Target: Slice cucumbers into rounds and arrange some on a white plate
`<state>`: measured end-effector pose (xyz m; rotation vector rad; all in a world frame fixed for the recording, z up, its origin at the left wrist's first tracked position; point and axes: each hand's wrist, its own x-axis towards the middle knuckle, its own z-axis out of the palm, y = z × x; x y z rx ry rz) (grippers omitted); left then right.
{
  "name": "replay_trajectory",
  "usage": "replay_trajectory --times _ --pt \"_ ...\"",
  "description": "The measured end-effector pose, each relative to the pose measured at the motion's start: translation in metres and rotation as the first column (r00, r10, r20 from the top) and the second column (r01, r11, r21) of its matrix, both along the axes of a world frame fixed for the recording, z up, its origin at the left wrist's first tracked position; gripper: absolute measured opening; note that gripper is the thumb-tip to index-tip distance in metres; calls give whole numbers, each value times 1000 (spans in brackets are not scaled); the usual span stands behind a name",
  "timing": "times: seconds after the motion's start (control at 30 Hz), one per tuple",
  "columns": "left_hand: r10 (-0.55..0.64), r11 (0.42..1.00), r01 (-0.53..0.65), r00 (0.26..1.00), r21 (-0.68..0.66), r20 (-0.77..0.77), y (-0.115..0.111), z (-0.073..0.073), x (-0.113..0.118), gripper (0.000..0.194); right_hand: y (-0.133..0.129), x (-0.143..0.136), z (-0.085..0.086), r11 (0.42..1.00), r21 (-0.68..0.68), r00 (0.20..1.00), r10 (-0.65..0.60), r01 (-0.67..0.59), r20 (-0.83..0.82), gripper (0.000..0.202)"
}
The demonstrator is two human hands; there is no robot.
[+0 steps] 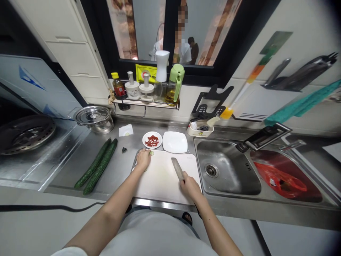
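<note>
steel pot (102, 125), lidded | red bag (282, 180) (crumpled) in right basin (271, 157) | teal cloth (306, 103) hanging

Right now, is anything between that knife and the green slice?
Nothing visible: only the cutting board surface lies between the knife in the right hand and the green slice by the left hand.

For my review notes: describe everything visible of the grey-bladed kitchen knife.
The grey-bladed kitchen knife looks metal, with a long, flat blade that shows plain and unpatterned. The person's bare right hand is closed around the handle, hiding it. The blade points away from the person, slanting left, over the right part of the white rectangular cutting board. Whether it touches that surface cannot be told.
</note>
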<state>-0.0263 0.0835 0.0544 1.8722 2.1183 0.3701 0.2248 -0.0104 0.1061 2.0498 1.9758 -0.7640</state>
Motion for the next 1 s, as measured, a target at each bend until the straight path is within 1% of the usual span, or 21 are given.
replay_trajectory --times 0.13,0.27,0.33,0.43,0.53,0.6,0.67,0.77,0.87,1.0 --pt "11 999 -13 998 31 65 2 -2 -1 22 1 0 0 1000 2 1000 2 -2 0 39" --pt "56 998 -58 984 5 171 5 -2 0 15 2 -1 2 1000 -8 1000 0 0 0 36" --pt "85 996 -87 968 0 235 5 -2 1 15 3 -1 2 1000 -10 1000 -1 1 -1 34" --pt "113 993 -120 919 -4 377 2 -3 4 19 3 0 1 1000 -7 1000 3 -3 -6 32" --pt "137 990 -125 844 -58 518 -3 -3 10 21 3 0 -1 1000 1 1000 1 -1 -7 32" --pt "148 989 -109 814 -102 562 -8 -3 15 20 3 0 -3 1000 5 1000 -6 6 -6 33" --pt "152 986 -86 813 -142 563 -14 -2 22 19 2 0 -3 1000 14 1000 -9 9 -12 33" --pt "136 982 -48 847 -180 514 -24 -3 31 18 0 -1 -3 1000 26 1000 0 0 -20 33" --pt "92 982 -4 885 -190 456 -32 -6 38 17 -1 -2 -1 1000 23 1000 15 -15 -13 34" --pt "9 984 66 912 -169 411 -36 -13 40 20 -2 -3 2 997 23 998 67 -67 2 33"
